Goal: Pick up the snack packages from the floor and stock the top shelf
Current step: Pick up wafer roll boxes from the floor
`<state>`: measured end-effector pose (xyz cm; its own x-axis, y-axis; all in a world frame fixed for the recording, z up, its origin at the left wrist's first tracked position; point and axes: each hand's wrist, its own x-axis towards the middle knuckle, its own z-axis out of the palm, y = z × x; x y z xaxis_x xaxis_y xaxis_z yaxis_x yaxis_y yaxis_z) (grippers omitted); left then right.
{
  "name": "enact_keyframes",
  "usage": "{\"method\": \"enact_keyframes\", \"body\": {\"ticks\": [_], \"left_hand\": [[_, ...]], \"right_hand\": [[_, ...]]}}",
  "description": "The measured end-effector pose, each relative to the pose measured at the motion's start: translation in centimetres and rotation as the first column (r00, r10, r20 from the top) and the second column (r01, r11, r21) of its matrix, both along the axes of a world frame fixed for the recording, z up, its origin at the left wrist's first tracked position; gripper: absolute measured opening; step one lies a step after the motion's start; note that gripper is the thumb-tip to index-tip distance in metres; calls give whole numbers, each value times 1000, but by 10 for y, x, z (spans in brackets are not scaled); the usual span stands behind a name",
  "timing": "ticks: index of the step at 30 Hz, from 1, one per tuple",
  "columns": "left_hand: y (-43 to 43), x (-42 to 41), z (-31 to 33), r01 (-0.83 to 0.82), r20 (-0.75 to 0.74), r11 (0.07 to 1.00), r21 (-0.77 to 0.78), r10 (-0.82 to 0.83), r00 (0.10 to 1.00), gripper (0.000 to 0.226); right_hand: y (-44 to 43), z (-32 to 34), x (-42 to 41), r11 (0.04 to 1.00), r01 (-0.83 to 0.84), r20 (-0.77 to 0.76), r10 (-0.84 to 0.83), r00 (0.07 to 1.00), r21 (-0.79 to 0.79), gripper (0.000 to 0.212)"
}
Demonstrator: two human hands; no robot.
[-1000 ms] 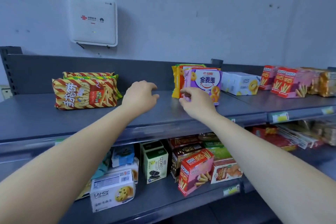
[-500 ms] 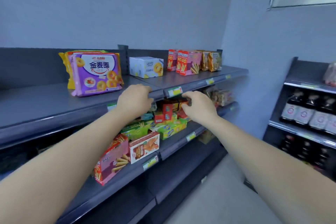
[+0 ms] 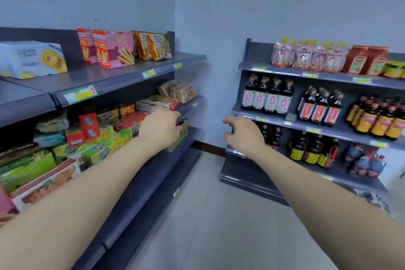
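The grey top shelf (image 3: 122, 75) runs along the left and carries a white cookie box (image 3: 32, 59), red and pink biscuit-stick boxes (image 3: 107, 49) and orange snack bags (image 3: 153, 46). My left hand (image 3: 161, 128) hangs in front of the second shelf with curled fingers and nothing in it. My right hand (image 3: 243, 135) is out in the aisle, fingers apart, holding nothing. No snack package shows on the visible grey floor (image 3: 219, 215).
The lower left shelves hold many snack boxes (image 3: 92, 138). A second grey rack (image 3: 328, 129) at the right carries dark sauce bottles (image 3: 267, 96) and red pouches (image 3: 306, 56). A corner wall stands between the two racks.
The view has swung right, from the purple snack pack on the top shelf to the aisle corner. Both hands have left the shelf edge and dropped lower, still holding nothing.
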<state>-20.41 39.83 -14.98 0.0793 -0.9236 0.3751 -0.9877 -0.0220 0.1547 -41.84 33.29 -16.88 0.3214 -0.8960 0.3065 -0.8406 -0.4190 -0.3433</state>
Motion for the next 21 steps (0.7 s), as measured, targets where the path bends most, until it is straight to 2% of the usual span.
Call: {"method": "enact_keyframes", "body": {"ticks": [11,14,21], "left_hand": [[-157,-148,-43,303,-17,943,135,-303,953,35],[-194,-191,-56,395,-4,905,161,-399,917,32],[-256,-296,-97,561,-8,786,261,-579,815,32]], "right_hand": [[-75,-40,-153,944,325,-48,-323,945,56,40],[-89,-50,-196,904,419,-108,-410,906,84,41],[-107,-87,-294,760,623,-92,-618,781,186,41]]}}
